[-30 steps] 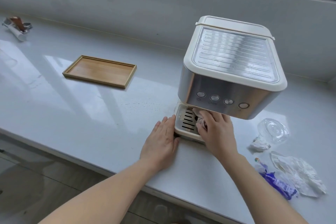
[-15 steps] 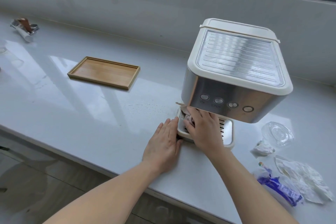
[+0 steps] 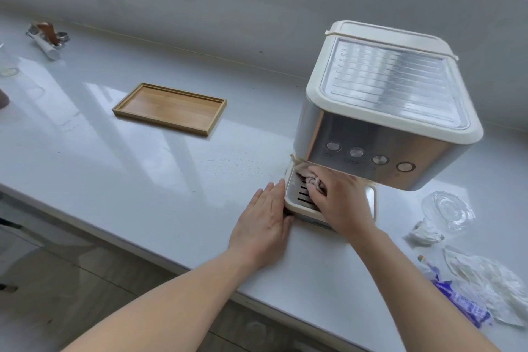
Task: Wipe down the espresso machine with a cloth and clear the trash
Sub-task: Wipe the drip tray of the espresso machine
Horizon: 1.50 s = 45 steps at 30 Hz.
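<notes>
1. The espresso machine (image 3: 383,111) stands right of centre on the counter (image 3: 143,180), its 4-button front facing the frame's lower edge.
2. Its drip tray (image 3: 294,204) juts out below, long axis running left to right.
3. The right hand (image 3: 340,200) bunches a pinkish cloth (image 3: 313,181) in curled fingers on the tray's left end.
4. The left hand (image 3: 263,223) lies flat, fingers straight, against the tray's left side.
5. Crumpled paper (image 3: 491,280) and a purple wrapper (image 3: 460,306) lie at lower right.
</notes>
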Available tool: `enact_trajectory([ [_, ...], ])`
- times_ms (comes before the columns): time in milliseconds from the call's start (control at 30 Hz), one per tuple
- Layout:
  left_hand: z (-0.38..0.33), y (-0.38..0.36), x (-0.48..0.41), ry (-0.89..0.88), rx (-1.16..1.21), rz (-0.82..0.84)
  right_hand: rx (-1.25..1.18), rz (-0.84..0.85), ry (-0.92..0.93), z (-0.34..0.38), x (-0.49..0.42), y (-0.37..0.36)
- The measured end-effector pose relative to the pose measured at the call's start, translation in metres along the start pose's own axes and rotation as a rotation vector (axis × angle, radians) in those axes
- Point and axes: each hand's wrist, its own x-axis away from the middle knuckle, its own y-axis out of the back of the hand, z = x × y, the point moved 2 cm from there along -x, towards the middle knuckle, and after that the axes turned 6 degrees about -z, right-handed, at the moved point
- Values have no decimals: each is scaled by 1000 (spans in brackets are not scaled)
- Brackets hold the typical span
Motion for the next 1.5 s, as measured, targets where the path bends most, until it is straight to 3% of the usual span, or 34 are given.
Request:
enact_trajectory([
  [200,2,-3,0,-6,24,-56,22,-163,-159,-37,29,9],
  [367,7,-9,1,-34,31,-79,99,-123,7,-31,42,3],
  [667,4,-9,0,-27,20,-85,56,-100,32,-40,60,6],
  [800,6,-10,-1,-11,8,-84,39,-167,75,-49,58,9],
  [933,6,-10,0,-12,12,-50,6,-293,-108,-55,54,6],
  [1000,7,-8,0,6,15,-54,15,-250,-178,-44,45,-3],
  [1100,5,-6,2,18,7,-50,7,-163,-76,-33,42,-2],
  [1267,5,-4,3,24,10,-69,18,-251,-140,-55,52,10],
  [1500,5,-5,2,28,17,-72,37,-155,-74,-42,45,8],
])
